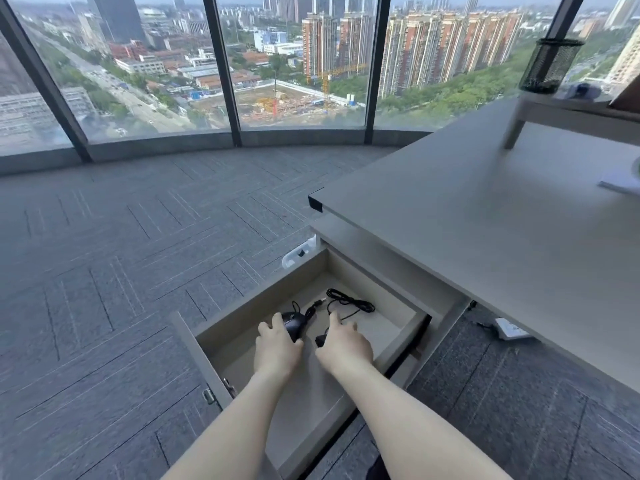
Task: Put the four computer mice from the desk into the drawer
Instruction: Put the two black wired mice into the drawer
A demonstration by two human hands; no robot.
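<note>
Head view: two black computer mice visible, both inside the open drawer (408, 320). First mouse (293, 323) sits under the left hand (277, 344), fingers curled over its top and side, gripping it. Second mouse (320, 340) is almost wholly covered by the right hand (346, 344); only a dark corner shows at the thumb side, the hand closed down over it. Whether either mouse rests on the drawer floor or is held just above it cannot be told. Two black cables lie on the drawer floor beyond the hands: one (313, 308) with a plug end, running from the first mouse; one (349, 301) in loose loops nearer the back wall. No other contents visible in the drawer.

Drawer is pulled out from under the grey worktop (485, 237). On a raised shelf (571, 109) at the worktop's far end: one black mesh pen cup (550, 65). One white item at the worktop's right edge, cut off by the frame. One white power strip (510, 329) on the carpet (121, 271) beneath the worktop.
</note>
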